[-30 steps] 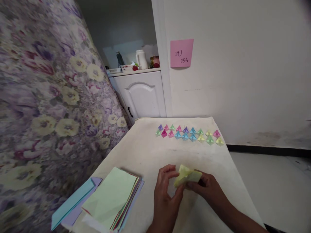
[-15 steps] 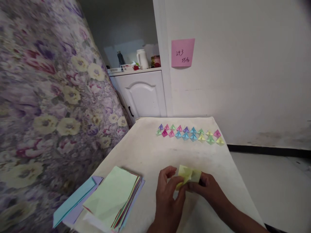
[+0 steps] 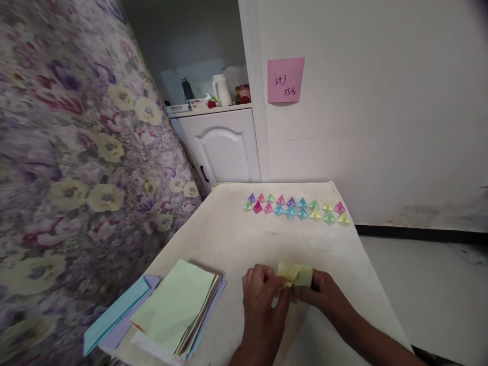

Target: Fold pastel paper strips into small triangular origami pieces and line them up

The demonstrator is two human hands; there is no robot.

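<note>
Head view, forward and down over table (image 3: 229,239)

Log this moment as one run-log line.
left hand: pinching folded yellow paper | right hand: gripping its right side | nearby: paper stack, green sheet on top | beyond: two rows of folded paper pieces

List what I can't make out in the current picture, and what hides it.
All in the head view:
Yellow paper: lower left part, hidden by the left hand.
Right hand: some fingertips, hidden behind the yellow paper.
Paper stack: number of sheets; edges too thin to count.
Curtain: its full width, cut off by the left edge.
</note>
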